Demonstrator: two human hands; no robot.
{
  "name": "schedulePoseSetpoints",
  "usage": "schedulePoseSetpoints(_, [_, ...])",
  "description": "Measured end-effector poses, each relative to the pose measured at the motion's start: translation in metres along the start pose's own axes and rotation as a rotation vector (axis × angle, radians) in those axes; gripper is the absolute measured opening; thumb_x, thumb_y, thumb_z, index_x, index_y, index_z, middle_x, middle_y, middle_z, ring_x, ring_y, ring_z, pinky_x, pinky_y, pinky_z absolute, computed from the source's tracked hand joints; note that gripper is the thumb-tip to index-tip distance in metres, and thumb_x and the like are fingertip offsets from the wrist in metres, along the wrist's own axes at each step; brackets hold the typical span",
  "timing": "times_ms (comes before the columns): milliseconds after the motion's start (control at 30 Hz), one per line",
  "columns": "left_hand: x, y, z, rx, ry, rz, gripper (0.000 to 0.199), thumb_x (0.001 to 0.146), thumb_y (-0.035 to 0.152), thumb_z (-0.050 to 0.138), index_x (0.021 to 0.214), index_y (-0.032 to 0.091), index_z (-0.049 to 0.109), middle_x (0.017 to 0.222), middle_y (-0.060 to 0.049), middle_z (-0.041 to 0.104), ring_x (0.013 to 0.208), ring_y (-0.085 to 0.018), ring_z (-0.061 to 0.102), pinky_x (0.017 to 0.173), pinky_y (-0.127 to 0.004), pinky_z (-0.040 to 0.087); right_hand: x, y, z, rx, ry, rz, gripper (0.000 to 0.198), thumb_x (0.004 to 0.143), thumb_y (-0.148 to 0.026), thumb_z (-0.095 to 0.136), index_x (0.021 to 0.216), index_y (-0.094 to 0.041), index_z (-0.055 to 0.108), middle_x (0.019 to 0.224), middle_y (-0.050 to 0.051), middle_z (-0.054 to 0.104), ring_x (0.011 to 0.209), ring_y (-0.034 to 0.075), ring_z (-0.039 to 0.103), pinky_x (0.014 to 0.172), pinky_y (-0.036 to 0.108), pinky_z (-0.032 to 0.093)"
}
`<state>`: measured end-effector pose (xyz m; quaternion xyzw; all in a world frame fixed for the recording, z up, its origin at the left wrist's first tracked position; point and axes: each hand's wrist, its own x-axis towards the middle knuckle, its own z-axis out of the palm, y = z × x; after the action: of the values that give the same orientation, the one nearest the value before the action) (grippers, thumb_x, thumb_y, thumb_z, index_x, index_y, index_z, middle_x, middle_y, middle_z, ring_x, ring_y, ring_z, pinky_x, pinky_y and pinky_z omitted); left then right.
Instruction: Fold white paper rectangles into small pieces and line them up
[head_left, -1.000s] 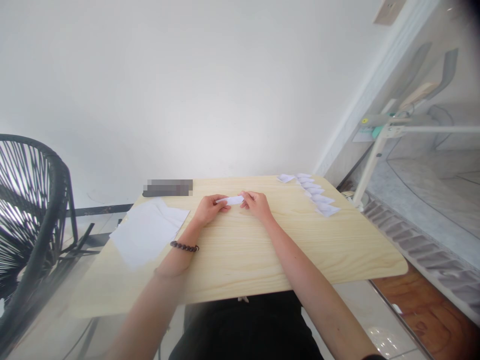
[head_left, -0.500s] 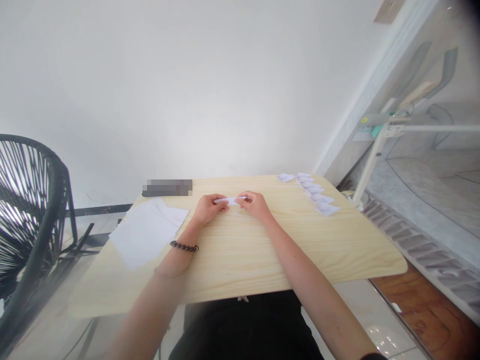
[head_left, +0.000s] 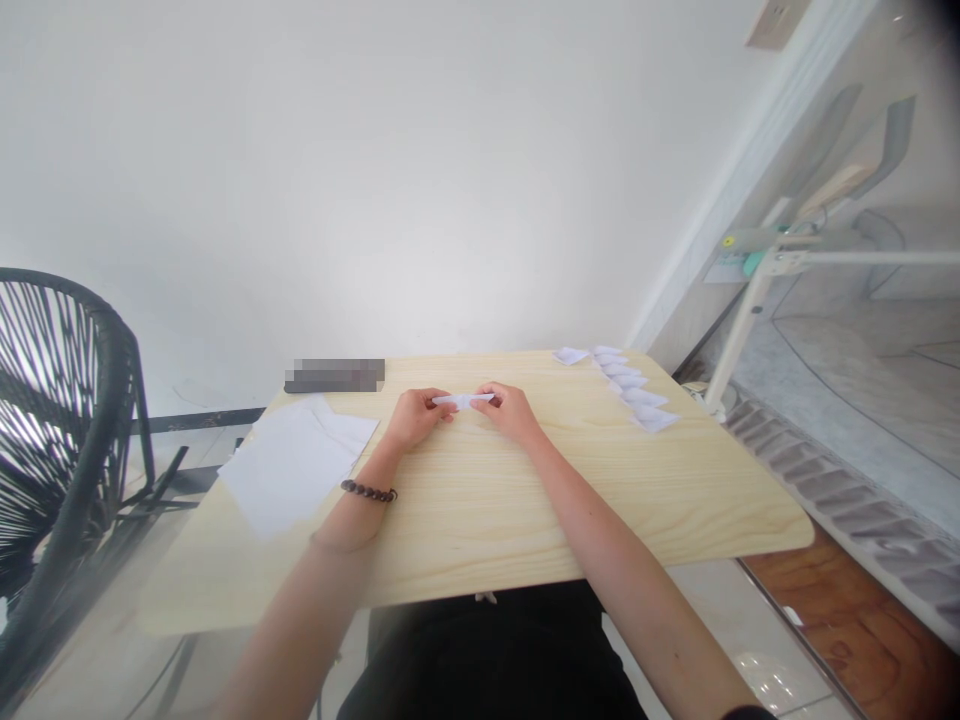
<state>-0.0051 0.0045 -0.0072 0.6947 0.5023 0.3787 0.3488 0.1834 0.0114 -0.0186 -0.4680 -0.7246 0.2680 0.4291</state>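
A small folded white paper (head_left: 463, 402) is held between both hands, just above the middle of the table. My left hand (head_left: 420, 417), with a dark bead bracelet at its wrist, pinches the paper's left end. The right end is gripped between thumb and fingers of my right hand (head_left: 508, 408). Several folded paper pieces (head_left: 630, 382) lie in an overlapping row at the back right, with one more folded piece (head_left: 571, 356) just left of the row. Loose white paper sheets (head_left: 289, 465) are stacked unevenly on the left.
The light wooden table (head_left: 480, 520) stands against a white wall (head_left: 450, 180). A dark object (head_left: 334, 377), partly blurred out, sits at the back left edge. Beside the table are a dark woven chair (head_left: 112, 400) on the left and a white metal frame (head_left: 739, 335) on the right.
The folded paper's middle shows more of a crease and looks slightly bent. My left fingers have shifted a little on it; the rest stays where it was.
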Motion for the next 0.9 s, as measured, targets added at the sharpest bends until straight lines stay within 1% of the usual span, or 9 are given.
schedulePoseSetpoints(67, [-0.0004, 0.001, 0.0001, 0.022, 0.017, 0.002, 0.033, 0.065, 0.041, 0.058, 0.082, 0.014, 0.066, 0.062, -0.004, 0.066, 0.057, -0.015, 0.057, 0.049, -0.022, 0.038, 0.0003, 0.0001, 0.0006, -0.008, 0.007, 0.011, 0.022, 0.07, -0.035, 0.055, 0.079, -0.017, 0.062, 0.06, -0.002, 0.056, 0.051, 0.009, 0.045, 0.052, 0.02, 0.036])
schedulePoseSetpoints(200, [-0.0025, 0.0017, 0.0019, -0.038, 0.052, -0.011, 0.038, 0.065, 0.044, 0.059, 0.086, 0.012, 0.064, 0.061, -0.004, 0.064, 0.05, -0.013, 0.052, 0.046, -0.021, 0.035, 0.0007, 0.0001, 0.0005, -0.009, 0.037, 0.03, 0.023, 0.069, -0.036, 0.055, 0.079, -0.017, 0.063, 0.056, -0.003, 0.053, 0.049, 0.009, 0.044, 0.051, 0.02, 0.035])
schedulePoseSetpoints(300, [-0.0039, 0.001, 0.0021, -0.051, 0.081, -0.001, 0.038, 0.064, 0.045, 0.059, 0.085, 0.013, 0.064, 0.06, -0.002, 0.062, 0.048, -0.011, 0.049, 0.046, -0.021, 0.033, 0.0006, 0.0, -0.0002, -0.004, 0.045, 0.039, 0.023, 0.068, -0.036, 0.056, 0.079, -0.017, 0.063, 0.055, -0.003, 0.051, 0.049, 0.009, 0.043, 0.05, 0.02, 0.035])
schedulePoseSetpoints(400, [-0.0037, 0.001, 0.0012, -0.002, 0.088, 0.009, 0.036, 0.065, 0.045, 0.058, 0.083, 0.014, 0.064, 0.056, 0.0, 0.059, 0.047, -0.011, 0.047, 0.045, -0.021, 0.033, 0.0002, -0.0001, -0.0007, 0.003, 0.042, 0.04, 0.023, 0.068, -0.036, 0.056, 0.079, -0.017, 0.063, 0.055, -0.003, 0.051, 0.049, 0.009, 0.042, 0.05, 0.02, 0.035])
schedulePoseSetpoints(533, [-0.0011, 0.0036, 0.0003, 0.102, 0.069, 0.063, 0.032, 0.067, 0.043, 0.056, 0.079, 0.015, 0.064, 0.053, 0.001, 0.058, 0.048, -0.012, 0.048, 0.048, -0.022, 0.034, -0.0002, -0.0013, -0.0007, -0.008, 0.047, 0.029, 0.021, 0.068, -0.035, 0.056, 0.079, -0.017, 0.063, 0.055, -0.003, 0.051, 0.048, 0.009, 0.042, 0.05, 0.02, 0.034])
schedulePoseSetpoints(633, [-0.0002, 0.0052, 0.0, 0.117, 0.058, 0.077, 0.03, 0.067, 0.042, 0.057, 0.079, 0.015, 0.064, 0.052, 0.001, 0.058, 0.048, -0.012, 0.049, 0.048, -0.022, 0.035, -0.0004, -0.0027, -0.0011, -0.025, 0.062, 0.024, 0.022, 0.069, -0.035, 0.056, 0.079, -0.017, 0.063, 0.057, -0.003, 0.054, 0.049, 0.009, 0.042, 0.052, 0.021, 0.035])
schedulePoseSetpoints(700, [-0.0005, 0.0046, -0.0006, 0.071, 0.053, 0.043, 0.031, 0.066, 0.043, 0.058, 0.078, 0.015, 0.064, 0.052, 0.001, 0.058, 0.048, -0.012, 0.05, 0.048, -0.022, 0.036, -0.0004, -0.0028, -0.0014, -0.032, 0.068, 0.027, 0.022, 0.068, -0.036, 0.056, 0.079, -0.017, 0.064, 0.058, -0.003, 0.055, 0.048, 0.009, 0.042, 0.052, 0.021, 0.035])
schedulePoseSetpoints(767, [-0.0009, 0.0027, -0.0015, -0.029, 0.052, -0.025, 0.035, 0.064, 0.045, 0.061, 0.08, 0.014, 0.065, 0.054, 0.0, 0.061, 0.049, -0.012, 0.053, 0.049, -0.023, 0.039, -0.0001, -0.0017, -0.0014, -0.028, 0.072, 0.028, 0.023, 0.068, -0.036, 0.057, 0.079, -0.017, 0.064, 0.057, -0.003, 0.055, 0.048, 0.009, 0.043, 0.051, 0.021, 0.035])
schedulePoseSetpoints(900, [0.0004, -0.0026, -0.002, -0.218, 0.089, -0.132, 0.042, 0.063, 0.047, 0.062, 0.086, 0.012, 0.065, 0.062, -0.005, 0.066, 0.057, -0.015, 0.06, 0.058, -0.027, 0.047, 0.0005, 0.0028, -0.0009, 0.023, 0.085, 0.059, 0.028, 0.069, -0.04, 0.057, 0.081, -0.016, 0.065, 0.055, -0.001, 0.058, 0.048, 0.01, 0.048, 0.049, 0.021, 0.037])
